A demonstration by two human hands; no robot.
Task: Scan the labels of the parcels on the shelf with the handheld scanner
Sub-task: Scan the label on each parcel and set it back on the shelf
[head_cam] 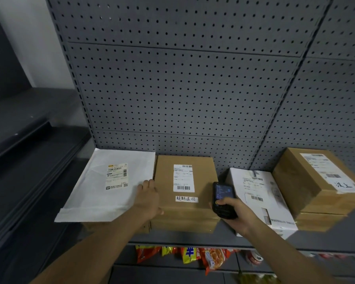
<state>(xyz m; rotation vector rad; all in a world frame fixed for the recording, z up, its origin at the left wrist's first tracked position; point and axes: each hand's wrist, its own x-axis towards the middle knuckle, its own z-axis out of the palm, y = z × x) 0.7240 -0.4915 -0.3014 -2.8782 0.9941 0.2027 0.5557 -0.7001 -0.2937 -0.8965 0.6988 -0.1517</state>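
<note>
Scanner [223,199] in right hand [237,214]; left hand [149,198] on box [184,193].

Both forearms are bare up to the frame's lower edge, with no sleeve, glove, watch or ring showing, and the left hand [147,198] and right hand [237,215] are bare as well.

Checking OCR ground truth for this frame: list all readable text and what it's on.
"超期退回": handwritten white strip on the middle brown box.
"汉上": handwritten on the label of the right brown box.
"半": yellow snack packet on the lower shelf.
Printed shipping labels on the white mailer, both brown boxes and the white box: too small to read.
Scanner screen: blurred.
</note>
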